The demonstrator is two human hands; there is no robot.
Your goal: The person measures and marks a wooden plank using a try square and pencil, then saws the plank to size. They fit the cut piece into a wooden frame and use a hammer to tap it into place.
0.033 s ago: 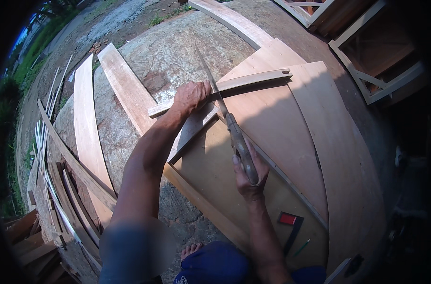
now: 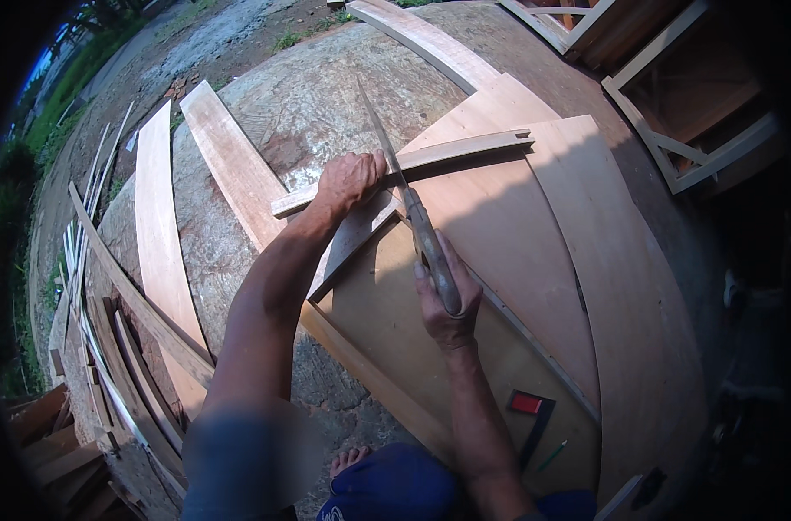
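My left hand (image 2: 352,180) is closed around a narrow wooden strip (image 2: 469,150) and presses it down. The strip lies crosswise, with a notch cut in its right end. Just right of those fingers, a handsaw (image 2: 381,126) crosses the strip, its blade pointing away from me. My right hand (image 2: 452,302) grips the saw's worn handle from below. The strip rests over a pale board and the corner of a shallow wooden frame (image 2: 374,382). How deep the blade sits in the wood cannot be made out.
A try square (image 2: 527,403) with a red patch and a green pencil (image 2: 553,454) lie inside the frame. Plywood sheets (image 2: 625,260) spread to the right. Long boards (image 2: 158,217) and thin strips lie left on the rock surface (image 2: 326,87). Wooden cabinet frames (image 2: 673,143) stand far right.
My right hand has pushed the saw slightly forward and to the left across the strip. My left hand and the strip stay nearly in place.
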